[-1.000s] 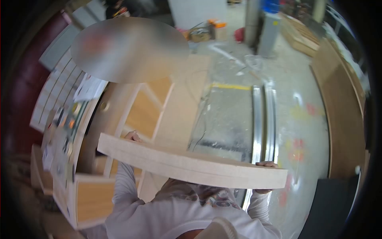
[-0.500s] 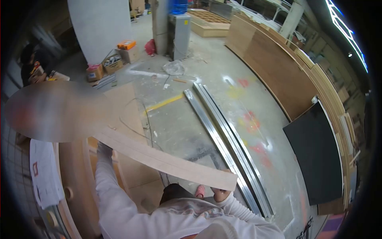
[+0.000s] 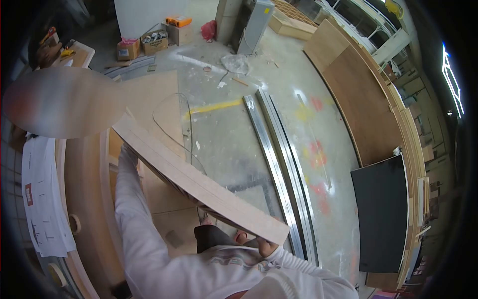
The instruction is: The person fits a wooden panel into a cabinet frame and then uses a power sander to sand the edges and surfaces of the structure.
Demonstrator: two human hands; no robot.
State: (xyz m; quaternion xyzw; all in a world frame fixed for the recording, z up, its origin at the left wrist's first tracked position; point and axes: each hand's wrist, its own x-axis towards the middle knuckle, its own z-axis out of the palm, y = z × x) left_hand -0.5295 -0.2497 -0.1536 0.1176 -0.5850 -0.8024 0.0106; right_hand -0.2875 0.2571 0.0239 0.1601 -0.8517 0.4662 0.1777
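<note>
A long pale wooden board (image 3: 199, 184) runs diagonally across the lower middle, its slatted underside partly showing. Its lower right end rests in my right hand (image 3: 267, 246), whose fingers wrap round the edge. Near the upper left end, my left hand (image 3: 128, 152) is at the board's underside, mostly hidden by it, so its fingers cannot be made out. A curved wooden piece (image 3: 87, 199) stands left of my left arm.
Metal channels (image 3: 279, 169) lie on the floor right of the board. Printed sheets (image 3: 42, 199) are at the left. Large panels (image 3: 358, 94) and a black panel (image 3: 381, 214) lean at the right. Another person's hands (image 3: 47, 52) show at upper left. A thin cable (image 3: 189, 119) loops on the floor.
The board has tilted more steeply and turned so its underside shows. My right hand has shifted slightly left and down. The camera view has turned, moving the surroundings.
</note>
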